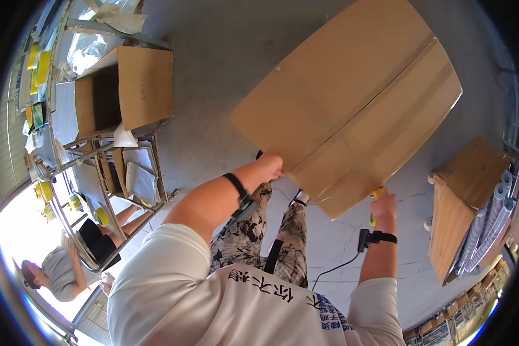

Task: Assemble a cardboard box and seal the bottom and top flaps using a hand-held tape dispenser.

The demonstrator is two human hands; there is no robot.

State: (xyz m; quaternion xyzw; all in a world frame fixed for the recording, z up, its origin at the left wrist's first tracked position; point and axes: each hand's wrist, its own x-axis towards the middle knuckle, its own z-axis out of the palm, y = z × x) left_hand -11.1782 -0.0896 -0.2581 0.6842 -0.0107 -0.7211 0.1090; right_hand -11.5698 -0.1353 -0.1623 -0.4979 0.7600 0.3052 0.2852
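Note:
A large closed brown cardboard box (pixel 352 98) with clear tape along its middle seam fills the upper centre, tilted above the floor. My left hand (pixel 269 165) presses against the box's near edge, fingers tucked under it. At the box's lower corner, my right hand (pixel 383 206) is closed around a yellow-handled tool (pixel 376 195). Both wrists wear black straps; a small black device with a cable hangs at the right wrist. My patterned trousers show below the box.
A metal rack (pixel 106 167) on the left holds an open cardboard box (pixel 124 89), plastic bags and trays. Another person (pixel 69 265) crouches at the lower left. At the right stands a wooden cart (pixel 464 190) with grey rolls (pixel 490 222). The floor is cracked grey concrete.

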